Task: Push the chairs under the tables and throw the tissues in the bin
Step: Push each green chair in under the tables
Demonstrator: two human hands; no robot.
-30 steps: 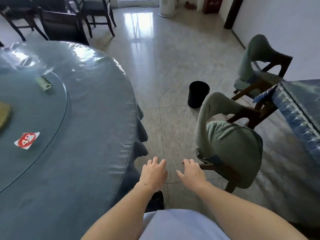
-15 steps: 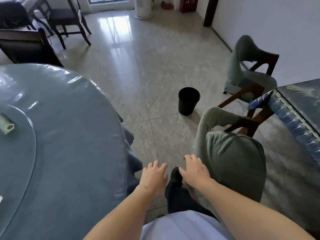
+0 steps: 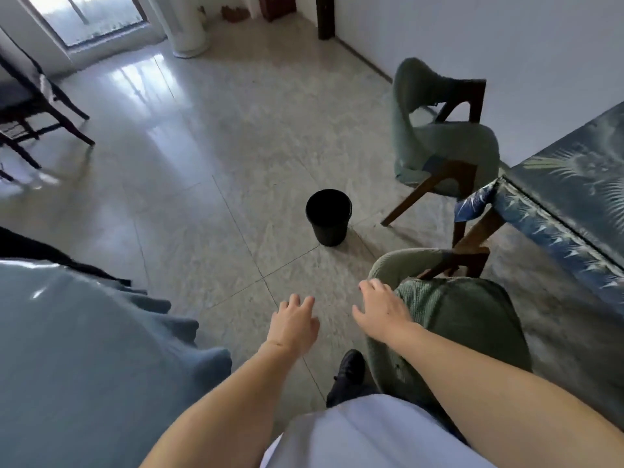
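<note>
A green cushioned chair [image 3: 469, 319] with a wooden frame stands at lower right, pulled out from the patterned blue table [image 3: 574, 184]. My right hand [image 3: 381, 312] is open, fingers spread, over the chair's left edge; I cannot tell whether it touches. My left hand [image 3: 293, 324] hovers open over the floor, just left of the chair. A second green chair [image 3: 439, 140] stands farther back by the same table, also pulled out. A black bin [image 3: 328, 216] sits on the tiles between the chairs and the open floor. No tissues are in view.
The round table's blue cloth [image 3: 77, 349] fills the lower left. Dark wooden chairs [image 3: 30, 106] stand at far left. A white column-shaped unit [image 3: 189, 25] is by the window at the back. My dark shoe [image 3: 347, 369] is beside the near chair.
My view has swung right and forward, so the round table's top slid out of sight. Both hands came closer to the near green chair; the right hand now reaches over its edge.
</note>
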